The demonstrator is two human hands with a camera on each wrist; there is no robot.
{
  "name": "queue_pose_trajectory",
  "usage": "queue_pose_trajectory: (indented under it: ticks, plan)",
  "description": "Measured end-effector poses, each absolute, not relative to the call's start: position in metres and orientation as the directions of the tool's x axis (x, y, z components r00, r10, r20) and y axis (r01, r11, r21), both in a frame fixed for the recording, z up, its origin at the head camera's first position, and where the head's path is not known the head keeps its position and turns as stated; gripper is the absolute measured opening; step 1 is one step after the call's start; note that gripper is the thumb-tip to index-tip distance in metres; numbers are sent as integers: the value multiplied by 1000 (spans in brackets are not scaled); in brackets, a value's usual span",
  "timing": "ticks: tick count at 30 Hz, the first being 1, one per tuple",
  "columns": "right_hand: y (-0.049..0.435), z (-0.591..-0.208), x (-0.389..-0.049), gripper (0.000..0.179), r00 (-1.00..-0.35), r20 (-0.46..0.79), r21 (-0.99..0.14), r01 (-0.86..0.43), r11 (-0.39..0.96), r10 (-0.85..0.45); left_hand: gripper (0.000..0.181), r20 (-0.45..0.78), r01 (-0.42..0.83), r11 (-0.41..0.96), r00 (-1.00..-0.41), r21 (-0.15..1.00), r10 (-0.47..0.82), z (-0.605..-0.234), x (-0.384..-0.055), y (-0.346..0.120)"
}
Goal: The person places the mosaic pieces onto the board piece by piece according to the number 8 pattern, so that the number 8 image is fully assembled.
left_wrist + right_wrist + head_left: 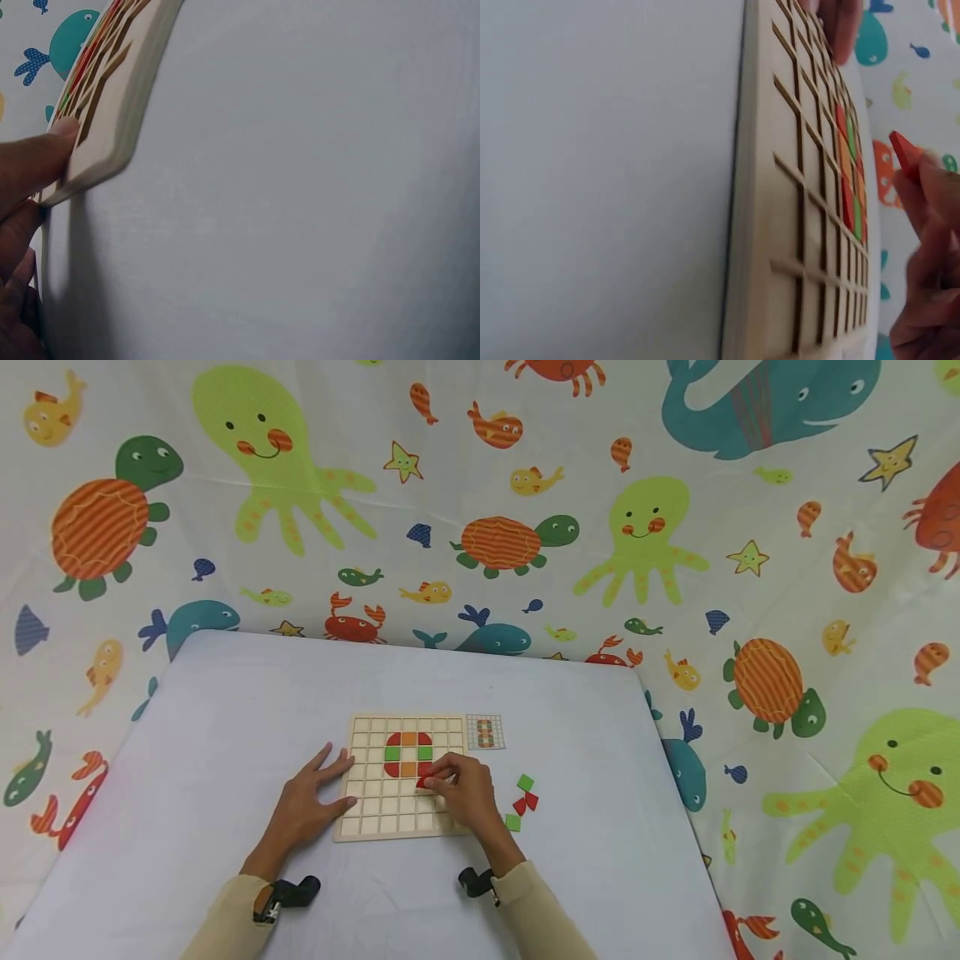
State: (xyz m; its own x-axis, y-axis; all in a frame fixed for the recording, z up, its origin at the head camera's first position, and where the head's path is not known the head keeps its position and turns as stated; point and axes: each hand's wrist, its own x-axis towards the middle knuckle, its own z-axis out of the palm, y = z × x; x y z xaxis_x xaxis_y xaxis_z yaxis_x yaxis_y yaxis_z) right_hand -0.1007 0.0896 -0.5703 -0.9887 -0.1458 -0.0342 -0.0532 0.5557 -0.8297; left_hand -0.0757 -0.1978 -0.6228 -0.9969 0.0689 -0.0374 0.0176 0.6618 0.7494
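Observation:
A wooden grid board lies on the table. In its upper middle, a ring of red, orange and green tiles fills several squares. My left hand rests at the board's left side with fingers spread; in the left wrist view the thumb touches the board's frame. My right hand is over the right half of the board and pinches a red tile between thumb and fingertips. That tile has a pointed corner and is held above the board, just below the tile ring in the head view.
A small pattern card lies against the board's upper right corner. To the right of the board are loose tiles, among them a green one and a red one. A cloth printed with sea animals hangs behind the white table.

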Motion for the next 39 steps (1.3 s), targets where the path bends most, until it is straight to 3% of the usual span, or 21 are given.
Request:
queue_pose_trajectory:
  ticks: [12, 26, 39]
  plan:
    - [39, -583, -106, 10, -990, -64, -798, -23, 602, -123, 78, -39, 21, 666, -996, 745, 76, -623, -75, -198]
    - [25, -589, -103, 11, -992, -49, -683, -49, 729, -112, 78, -35, 25, 662, -996, 749, 77, -623, -75, -198]
    - [63, -586, -103, 12, -991, 1, -796, -83, 599, -136, 77, -42, 18, 668, -996, 744, 74, -621, -75, -197]
